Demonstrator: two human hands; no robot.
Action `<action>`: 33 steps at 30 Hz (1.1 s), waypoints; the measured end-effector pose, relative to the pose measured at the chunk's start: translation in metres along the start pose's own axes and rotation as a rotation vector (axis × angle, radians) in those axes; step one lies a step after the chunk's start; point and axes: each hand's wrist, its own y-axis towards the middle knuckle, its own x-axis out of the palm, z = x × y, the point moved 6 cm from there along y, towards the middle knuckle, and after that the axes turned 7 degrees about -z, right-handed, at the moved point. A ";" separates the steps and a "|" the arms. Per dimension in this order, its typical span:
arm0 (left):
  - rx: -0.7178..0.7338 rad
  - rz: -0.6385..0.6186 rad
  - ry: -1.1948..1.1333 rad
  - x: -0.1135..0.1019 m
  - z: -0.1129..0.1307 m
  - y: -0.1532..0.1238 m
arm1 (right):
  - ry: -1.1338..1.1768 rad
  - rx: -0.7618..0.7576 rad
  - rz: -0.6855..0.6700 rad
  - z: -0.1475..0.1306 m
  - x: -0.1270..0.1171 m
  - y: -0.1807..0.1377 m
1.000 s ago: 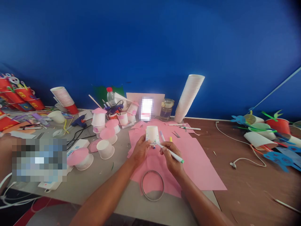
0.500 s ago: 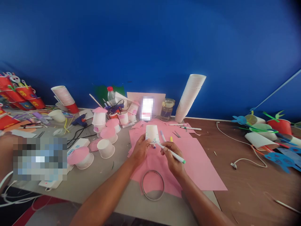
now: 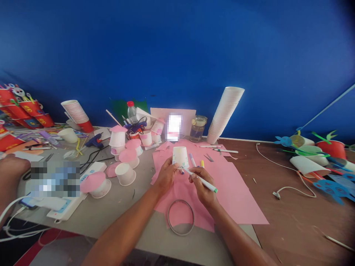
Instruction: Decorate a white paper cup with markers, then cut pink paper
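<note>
My left hand (image 3: 166, 174) grips an upside-down white paper cup (image 3: 180, 156) with small drawn marks on its side, held above a pink paper sheet (image 3: 230, 195). My right hand (image 3: 200, 183) pinches a white marker with a green cap (image 3: 202, 180); its tip touches the cup's lower edge. Two loose markers, one purple (image 3: 192, 160) and one yellow (image 3: 202, 163), lie on the pink sheet just behind my hands. A metal ring (image 3: 181, 217) lies on the sheet in front of my wrists.
Cups with pink lids (image 3: 126, 162) cluster at left beside a glue gun (image 3: 93, 141). A tall leaning stack of white cups (image 3: 224, 114), a glass jar (image 3: 196, 128) and a bottle (image 3: 132, 112) stand at the back. Another person's arm (image 3: 9, 173) is at far left. Craft cups (image 3: 307, 159) and a cable (image 3: 288, 181) lie at right.
My hands, cup and marker have stayed almost still. At far left the other person's arm and the things under it shifted slightly.
</note>
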 end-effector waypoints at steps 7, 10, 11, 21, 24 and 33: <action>0.006 -0.015 0.007 -0.002 -0.001 0.001 | -0.021 0.006 -0.016 -0.002 0.000 0.000; 0.006 -0.008 0.002 -0.003 -0.002 0.002 | 0.000 0.006 0.004 -0.002 -0.002 0.000; 0.005 -0.006 0.001 -0.003 -0.001 0.001 | 0.006 0.008 0.008 -0.001 -0.002 0.000; 0.002 -0.017 -0.006 0.002 0.001 0.000 | 0.014 0.004 0.002 0.000 0.000 0.000; -0.002 -0.004 -0.012 0.000 0.000 0.001 | 0.008 -0.004 0.004 0.000 -0.001 0.001; 0.018 -0.036 0.013 -0.004 -0.003 0.002 | 0.020 0.002 0.022 0.000 -0.004 0.001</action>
